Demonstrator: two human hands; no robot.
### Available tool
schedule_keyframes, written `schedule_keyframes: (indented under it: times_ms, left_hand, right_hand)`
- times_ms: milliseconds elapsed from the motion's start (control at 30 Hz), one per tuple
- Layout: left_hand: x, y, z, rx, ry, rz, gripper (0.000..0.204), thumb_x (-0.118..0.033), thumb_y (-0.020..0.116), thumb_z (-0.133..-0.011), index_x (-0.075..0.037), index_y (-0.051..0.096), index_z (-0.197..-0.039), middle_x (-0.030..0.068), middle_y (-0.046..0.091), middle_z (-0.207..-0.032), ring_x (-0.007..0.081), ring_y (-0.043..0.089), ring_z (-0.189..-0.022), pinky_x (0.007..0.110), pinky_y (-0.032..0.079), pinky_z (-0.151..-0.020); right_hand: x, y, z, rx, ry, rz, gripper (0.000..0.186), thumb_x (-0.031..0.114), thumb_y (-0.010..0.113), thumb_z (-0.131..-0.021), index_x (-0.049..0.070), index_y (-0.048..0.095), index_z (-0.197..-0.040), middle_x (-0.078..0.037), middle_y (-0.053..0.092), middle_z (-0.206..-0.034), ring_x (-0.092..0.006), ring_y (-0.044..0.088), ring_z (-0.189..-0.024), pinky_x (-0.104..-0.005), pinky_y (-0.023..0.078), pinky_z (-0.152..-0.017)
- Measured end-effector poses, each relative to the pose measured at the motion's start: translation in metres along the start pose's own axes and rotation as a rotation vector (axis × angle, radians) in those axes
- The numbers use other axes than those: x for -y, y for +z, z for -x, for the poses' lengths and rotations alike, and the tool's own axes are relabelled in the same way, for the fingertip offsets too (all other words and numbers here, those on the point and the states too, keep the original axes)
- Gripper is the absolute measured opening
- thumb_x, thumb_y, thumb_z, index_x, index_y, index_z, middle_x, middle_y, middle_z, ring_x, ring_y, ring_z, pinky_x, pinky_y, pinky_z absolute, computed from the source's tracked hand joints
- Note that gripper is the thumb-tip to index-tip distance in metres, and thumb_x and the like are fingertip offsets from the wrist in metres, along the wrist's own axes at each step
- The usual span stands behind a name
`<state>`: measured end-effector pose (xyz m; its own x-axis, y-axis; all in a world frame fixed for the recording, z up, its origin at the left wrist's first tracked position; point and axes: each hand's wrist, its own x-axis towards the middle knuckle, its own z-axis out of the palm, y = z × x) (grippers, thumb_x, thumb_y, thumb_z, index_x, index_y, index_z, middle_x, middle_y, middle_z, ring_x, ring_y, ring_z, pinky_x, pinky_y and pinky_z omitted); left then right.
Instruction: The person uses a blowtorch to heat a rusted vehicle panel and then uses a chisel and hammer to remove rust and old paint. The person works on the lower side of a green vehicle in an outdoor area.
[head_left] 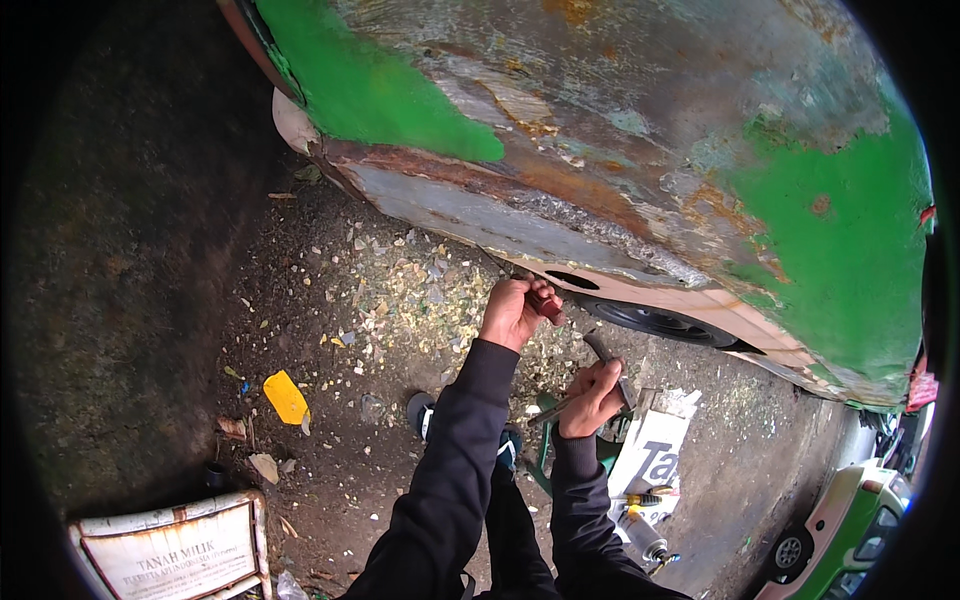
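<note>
A: From my remote station, I'm seeing the left hand gripping a reddish block just beside the lower edge of the scraped green car. Contact: I can't tell.

B: And the right hand?

A: It's holding a dark metal tool, seemingly a hammer, near its head. I'm reading that short grip as being for control.

B: I'm logging a yellow-and-black tool lying on a white sheet, with a spray can by its near end.

A: Both are sitting beside the right forearm, presumably for easy reach.
</note>
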<state>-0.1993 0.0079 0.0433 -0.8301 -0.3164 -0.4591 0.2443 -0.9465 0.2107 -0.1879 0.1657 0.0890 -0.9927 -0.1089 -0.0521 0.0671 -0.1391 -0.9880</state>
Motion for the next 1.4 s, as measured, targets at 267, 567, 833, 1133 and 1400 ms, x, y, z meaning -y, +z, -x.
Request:
schedule_keyframes:
  times_ms: [267, 567, 833, 1133, 1400]
  left_hand:
    - [0.001, 0.000, -0.011, -0.045, -0.017, 0.114, 0.020, -0.005, 0.031, -0.098, -0.004, 0.043, -0.082, 0.0099, 0.048, -0.072, 0.0282, 0.055, -0.066, 0.047, 0.053, -0.062]
    - [0.000, -0.012, -0.014, -0.080, 0.013, 0.056, 0.019, -0.001, 0.031, -0.096, -0.004, 0.043, -0.081, 0.0090, 0.047, -0.073, 0.0244, 0.050, -0.066, 0.047, 0.052, -0.068]
    - [0.002, -0.005, -0.008, -0.121, 0.018, 0.095, 0.015, 0.000, 0.033, -0.095, -0.004, 0.042, -0.084, 0.0073, 0.045, -0.073, 0.0199, 0.048, -0.062, 0.044, 0.052, -0.062]
    - [-0.006, -0.014, -0.007, -0.085, -0.011, 0.093, 0.015, 0.002, 0.033, -0.093, -0.003, 0.044, -0.084, 0.0075, 0.046, -0.078, 0.0189, 0.048, -0.066, 0.041, 0.048, -0.070]
    - [-0.010, -0.017, 0.005, -0.078, -0.016, 0.057, 0.012, 0.002, 0.036, -0.093, -0.003, 0.046, -0.090, 0.0046, 0.044, -0.077, 0.0169, 0.045, -0.066, 0.040, 0.045, -0.070]
  right_hand:
    - [-0.019, -0.014, -0.005, 0.024, -0.017, -0.053, 0.031, 0.032, 0.045, -0.104, 0.006, 0.050, -0.087, 0.005, 0.038, -0.060, -0.0023, 0.034, -0.051, -0.0231, 0.022, -0.044]
    - [-0.019, -0.010, 0.001, 0.019, 0.031, -0.136, 0.036, 0.036, 0.041, -0.104, 0.007, 0.047, -0.085, 0.006, 0.033, -0.060, -0.0033, 0.029, -0.048, -0.0231, 0.021, -0.043]
    - [-0.031, -0.009, -0.003, -0.003, -0.021, -0.024, 0.036, 0.034, 0.044, -0.104, 0.003, 0.051, -0.086, 0.006, 0.035, -0.060, -0.0025, 0.031, -0.050, -0.0243, 0.021, -0.044]
    - [-0.032, -0.009, 0.004, 0.019, -0.001, 0.008, 0.033, 0.033, 0.040, -0.104, 0.005, 0.050, -0.090, 0.005, 0.038, -0.062, -0.0026, 0.030, -0.049, -0.0229, 0.023, -0.044]
    - [-0.023, 0.002, 0.008, 0.136, -0.068, 0.296, 0.034, 0.027, 0.044, -0.105, 0.003, 0.049, -0.081, 0.005, 0.038, -0.065, -0.0066, 0.032, -0.056, -0.0265, 0.026, -0.050]
